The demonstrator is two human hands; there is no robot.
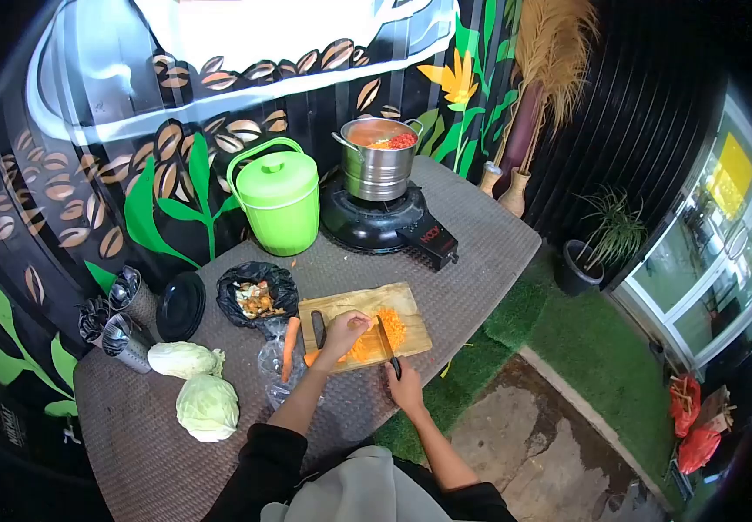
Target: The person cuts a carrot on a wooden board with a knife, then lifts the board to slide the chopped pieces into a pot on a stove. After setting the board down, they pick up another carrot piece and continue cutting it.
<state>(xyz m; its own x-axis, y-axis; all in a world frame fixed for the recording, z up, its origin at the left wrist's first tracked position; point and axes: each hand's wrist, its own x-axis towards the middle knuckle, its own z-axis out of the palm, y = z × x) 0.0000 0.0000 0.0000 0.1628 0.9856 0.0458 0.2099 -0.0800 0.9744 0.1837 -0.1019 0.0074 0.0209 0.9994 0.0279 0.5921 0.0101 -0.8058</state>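
My right hand grips the dark handle of a kitchen knife, its blade pointing away from me over the wooden cutting board. Beside the blade, my left hand is closed with curled fingers; whatever they hold, if anything, is hidden. Finely cut carrot lies heaped to the right of the blade, and more orange pieces show below my left hand. A whole carrot rests on a clear plastic bag left of the board.
Behind the board stand a black bag of scraps, a lidded green bucket and a steel pot with reddish contents on a portable stove. Cabbages, cups and a black lid occupy the left side. The table edge runs along the right.
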